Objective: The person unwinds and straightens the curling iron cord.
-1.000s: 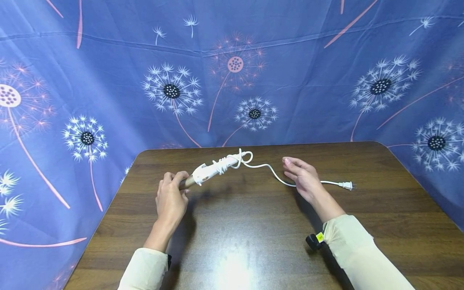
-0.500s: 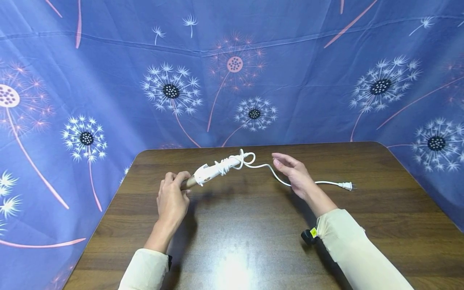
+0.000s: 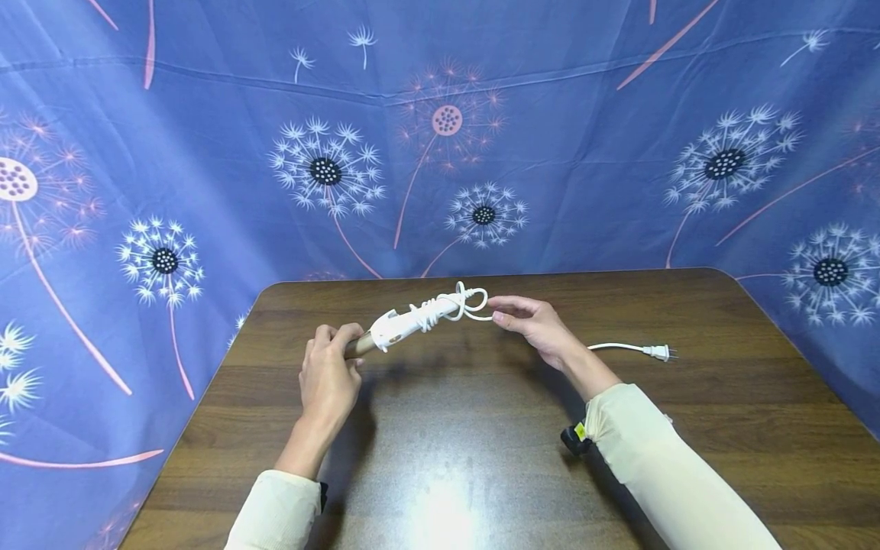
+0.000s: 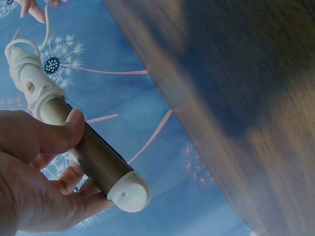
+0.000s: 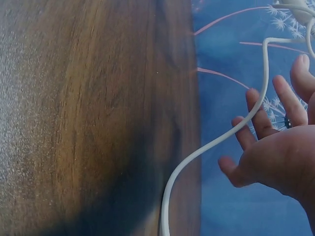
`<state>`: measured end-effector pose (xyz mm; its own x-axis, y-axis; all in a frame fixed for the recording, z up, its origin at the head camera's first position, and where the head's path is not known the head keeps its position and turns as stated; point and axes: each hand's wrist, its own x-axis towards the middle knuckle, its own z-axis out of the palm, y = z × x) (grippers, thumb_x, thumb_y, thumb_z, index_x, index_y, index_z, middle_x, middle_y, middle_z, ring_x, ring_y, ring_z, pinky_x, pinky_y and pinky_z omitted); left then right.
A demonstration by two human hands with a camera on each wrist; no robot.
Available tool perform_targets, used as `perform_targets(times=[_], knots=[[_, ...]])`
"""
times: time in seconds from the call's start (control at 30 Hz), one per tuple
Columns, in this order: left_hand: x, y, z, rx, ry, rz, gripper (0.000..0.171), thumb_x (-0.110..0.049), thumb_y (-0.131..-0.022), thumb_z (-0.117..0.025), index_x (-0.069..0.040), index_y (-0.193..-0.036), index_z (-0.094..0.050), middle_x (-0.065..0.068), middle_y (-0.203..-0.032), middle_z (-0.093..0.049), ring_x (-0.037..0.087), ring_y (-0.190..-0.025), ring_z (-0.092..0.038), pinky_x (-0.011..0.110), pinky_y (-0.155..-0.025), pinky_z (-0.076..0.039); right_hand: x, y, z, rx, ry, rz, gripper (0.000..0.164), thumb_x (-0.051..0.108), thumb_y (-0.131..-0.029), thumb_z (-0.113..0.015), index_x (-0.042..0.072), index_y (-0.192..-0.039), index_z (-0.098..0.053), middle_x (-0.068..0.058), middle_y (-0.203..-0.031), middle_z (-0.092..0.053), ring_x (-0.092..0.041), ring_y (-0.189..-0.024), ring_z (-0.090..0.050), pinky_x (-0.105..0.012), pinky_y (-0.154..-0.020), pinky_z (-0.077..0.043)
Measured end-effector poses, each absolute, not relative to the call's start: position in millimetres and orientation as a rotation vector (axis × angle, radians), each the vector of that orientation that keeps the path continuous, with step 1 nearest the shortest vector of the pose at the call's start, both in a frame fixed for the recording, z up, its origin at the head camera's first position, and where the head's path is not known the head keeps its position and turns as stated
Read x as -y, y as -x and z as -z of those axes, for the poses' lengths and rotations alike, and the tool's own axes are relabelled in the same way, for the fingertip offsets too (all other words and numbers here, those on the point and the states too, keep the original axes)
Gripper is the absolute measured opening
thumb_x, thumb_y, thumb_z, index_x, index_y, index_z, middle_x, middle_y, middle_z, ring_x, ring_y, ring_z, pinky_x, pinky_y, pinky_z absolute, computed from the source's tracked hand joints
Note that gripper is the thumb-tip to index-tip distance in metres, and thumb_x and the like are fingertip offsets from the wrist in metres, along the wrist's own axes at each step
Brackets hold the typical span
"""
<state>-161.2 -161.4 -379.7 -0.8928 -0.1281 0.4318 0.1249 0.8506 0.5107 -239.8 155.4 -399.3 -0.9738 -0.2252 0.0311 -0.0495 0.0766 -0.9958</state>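
A curling iron (image 3: pixel 393 328) with a white handle and a gold-brown barrel (image 4: pixel 93 152) is held at a tilt above the table. My left hand (image 3: pixel 328 382) grips the barrel, its thumb across the top in the left wrist view. White power cord (image 3: pixel 429 312) is wound round the handle and loops off its end. Close to that loop is my right hand (image 3: pixel 539 332), palm inward. In the right wrist view its fingers (image 5: pixel 290 101) are spread and loosely bent, with the loose cord (image 5: pixel 197 152) running past them, not gripped. The head view hides part of the cord behind this hand.
The cord's two-prong plug (image 3: pixel 655 352) lies on the brown wooden table (image 3: pixel 440 428), right of my right hand. Behind the table hangs a blue cloth (image 3: pixel 584 153) with a dandelion print. A small black device (image 3: pixel 574 439) sits at my right cuff.
My right hand has moved left across the table, to the cord loop at the handle's end. The left hand and curling iron have shifted very slightly right.
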Motion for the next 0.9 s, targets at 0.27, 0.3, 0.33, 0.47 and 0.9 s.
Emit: perform_targets(times=[0.27, 0.3, 0.33, 0.47, 0.9], knots=[[160, 161, 379, 2.576, -0.001, 0.747, 0.051, 0.007, -0.067, -0.078, -0.021, -0.108, -0.066, 0.008, -0.104, -0.057, 0.032, -0.096, -0.055, 0.054, -0.066, -0.047, -152, 240, 398, -2.263, 0.323, 1.971, 0.035, 0.008, -0.084, -0.073, -0.005, -0.115, -0.065, -0.015, -0.115, -0.067, -0.009, -0.098, -0.062, -0.022, -0.085, -0.048], [160, 161, 379, 2.576, -0.001, 0.747, 0.051, 0.007, -0.067, -0.078, -0.021, -0.107, -0.066, 0.008, -0.104, -0.057, 0.032, -0.096, -0.055, 0.054, -0.066, -0.047, -152, 240, 398, -2.278, 0.33, 1.952, 0.034, 0.007, -0.083, -0.072, -0.006, -0.114, -0.066, -0.014, -0.114, -0.068, -0.009, -0.097, -0.062, -0.022, -0.084, -0.048], [160, 161, 379, 2.576, 0.0, 0.746, 0.051, 0.007, -0.067, -0.078, -0.021, -0.107, -0.066, 0.008, -0.104, -0.057, 0.032, -0.096, -0.055, 0.054, -0.066, -0.047, -152, 240, 398, -2.292, 0.334, 1.936, 0.032, 0.005, -0.083, -0.072, -0.006, -0.112, -0.066, -0.015, -0.111, -0.069, -0.009, -0.095, -0.062, -0.022, -0.083, -0.048], [160, 161, 379, 2.577, -0.004, 0.746, 0.051, 0.007, -0.067, -0.079, -0.022, -0.107, -0.066, 0.008, -0.104, -0.058, 0.032, -0.096, -0.055, 0.054, -0.065, -0.047, -150, 241, 396, -2.362, 0.326, 1.871, 0.024, 0.001, -0.082, -0.072, -0.008, -0.104, -0.069, -0.011, -0.096, -0.072, -0.009, -0.084, -0.062, -0.021, -0.075, -0.048], [162, 160, 380, 2.605, -0.007, 0.727, 0.051, 0.006, -0.067, -0.079, -0.022, -0.107, -0.066, 0.007, -0.103, -0.058, 0.032, -0.096, -0.056, 0.053, -0.066, -0.048, -164, 248, 384, -2.323, 0.074, 1.954, 0.023, 0.003, -0.086, -0.069, -0.008, -0.106, -0.068, 0.007, -0.087, -0.069, -0.005, -0.08, -0.056, -0.025, -0.07, -0.044]])
